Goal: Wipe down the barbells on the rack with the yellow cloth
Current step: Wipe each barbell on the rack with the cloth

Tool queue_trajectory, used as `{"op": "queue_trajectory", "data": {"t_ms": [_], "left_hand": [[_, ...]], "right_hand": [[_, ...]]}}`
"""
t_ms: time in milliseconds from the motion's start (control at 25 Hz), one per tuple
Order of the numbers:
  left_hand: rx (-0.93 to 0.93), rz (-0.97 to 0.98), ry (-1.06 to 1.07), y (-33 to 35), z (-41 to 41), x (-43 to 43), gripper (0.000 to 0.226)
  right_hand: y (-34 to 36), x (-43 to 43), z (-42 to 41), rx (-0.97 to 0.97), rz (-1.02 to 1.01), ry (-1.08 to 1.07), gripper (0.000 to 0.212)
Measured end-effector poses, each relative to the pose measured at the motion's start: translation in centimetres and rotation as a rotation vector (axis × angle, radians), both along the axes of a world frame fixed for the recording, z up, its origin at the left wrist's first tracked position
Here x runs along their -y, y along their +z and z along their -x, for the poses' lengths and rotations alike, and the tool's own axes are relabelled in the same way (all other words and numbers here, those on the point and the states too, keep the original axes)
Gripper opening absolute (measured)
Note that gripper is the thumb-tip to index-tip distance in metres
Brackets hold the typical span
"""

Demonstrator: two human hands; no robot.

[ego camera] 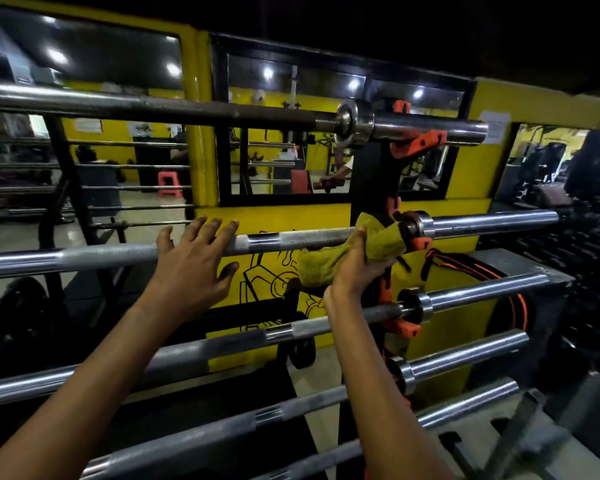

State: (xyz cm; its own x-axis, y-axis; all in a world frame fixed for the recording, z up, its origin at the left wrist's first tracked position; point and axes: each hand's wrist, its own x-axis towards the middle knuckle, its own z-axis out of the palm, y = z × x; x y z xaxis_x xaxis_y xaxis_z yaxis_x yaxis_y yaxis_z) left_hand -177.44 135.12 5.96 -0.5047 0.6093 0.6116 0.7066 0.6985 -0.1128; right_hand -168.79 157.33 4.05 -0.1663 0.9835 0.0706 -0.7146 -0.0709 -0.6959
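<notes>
Several steel barbells lie level on a black rack [369, 174] with orange hooks. My right hand [355, 268] grips the yellow cloth [378, 245], which is wrapped around the second barbell from the top [291, 239] just left of its collar. My left hand [194, 261] lies with fingers spread and straight on the same bar, further left on its knurled part. The top barbell [222, 110] runs above both hands. A third barbell [229, 342] passes under my forearms, and more bars sit lower down.
Behind the rack is a yellow wall [465, 188] with black-framed mirrors [284, 150] that reflect the gym. An orange and black strap [465, 268] hangs to the right of the rack. A dark metal frame [520, 431] stands at the lower right.
</notes>
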Motion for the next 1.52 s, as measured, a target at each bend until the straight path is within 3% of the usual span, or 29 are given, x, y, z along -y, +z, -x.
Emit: {"op": "queue_trajectory", "data": {"t_ms": [80, 200, 240, 320, 520, 600, 760, 880, 960, 1040, 1200, 1320, 1400, 1520], "left_hand": [[0.015, 0.024, -0.006, 0.1, -0.1, 0.0, 0.071], [0.042, 0.007, -0.027, 0.4, -0.4, 0.3, 0.072], [0.044, -0.001, -0.034, 0.5, -0.4, 0.6, 0.072], [0.026, -0.023, -0.021, 0.7, -0.2, 1.6, 0.073], [-0.081, -0.058, 0.033, 0.8, 0.7, 4.3, 0.067], [-0.089, -0.038, 0.033, 0.6, 0.6, 4.4, 0.063], [-0.077, -0.057, 0.069, 0.0, 0.3, 4.2, 0.06], [-0.064, -0.086, 0.077, -0.3, 0.5, 4.2, 0.061], [-0.058, -0.108, 0.067, -0.3, 0.6, 4.2, 0.061], [-0.059, -0.123, 0.048, -0.3, 0.6, 4.2, 0.06], [-0.066, -0.15, 0.035, -0.5, 0.5, 4.3, 0.058], [-0.068, -0.158, 0.042, -0.6, 0.2, 4.0, 0.056], [-0.068, -0.158, 0.055, -0.6, 0.2, 3.9, 0.054], [-0.053, -0.143, 0.058, -0.6, 0.2, 4.0, 0.056]], "right_hand": [[0.8, 0.2, -0.3, 0.121, 0.0, 0.0, 0.088], [0.9, 0.6, -1.9, 0.825, -0.457, -0.255, 0.081], [0.8, 0.5, -2.5, 0.98, -0.632, -0.334, 0.078], [0.8, 0.1, -3.3, 1.079, -0.819, -0.31, 0.076], [3.0, 0.4, -2.9, 1.114, -1.385, -0.172, 0.086], [4.5, -0.8, -2.2, 1.1, -1.435, -0.217, 0.077], [6.8, -0.8, -0.8, 1.267, -1.106, -0.3, 0.053], [5.5, 2.1, 0.6, 1.315, -1.252, -0.422, 0.045], [4.6, 2.1, 0.0, 1.223, -1.395, -0.409, 0.057], [3.7, 0.2, -1.0, 1.108, -1.383, -0.332, 0.073], [-0.6, -1.6, -1.1, 0.889, -0.959, -0.413, 0.087], [-2.1, 2.1, -0.1, 0.671, -0.514, -0.18, 0.099], [-1.8, 4.0, 1.1, 0.417, -0.278, -0.007, 0.1], [-1.1, 5.1, 2.1, 0.07, -0.038, 0.113, 0.066]]}}
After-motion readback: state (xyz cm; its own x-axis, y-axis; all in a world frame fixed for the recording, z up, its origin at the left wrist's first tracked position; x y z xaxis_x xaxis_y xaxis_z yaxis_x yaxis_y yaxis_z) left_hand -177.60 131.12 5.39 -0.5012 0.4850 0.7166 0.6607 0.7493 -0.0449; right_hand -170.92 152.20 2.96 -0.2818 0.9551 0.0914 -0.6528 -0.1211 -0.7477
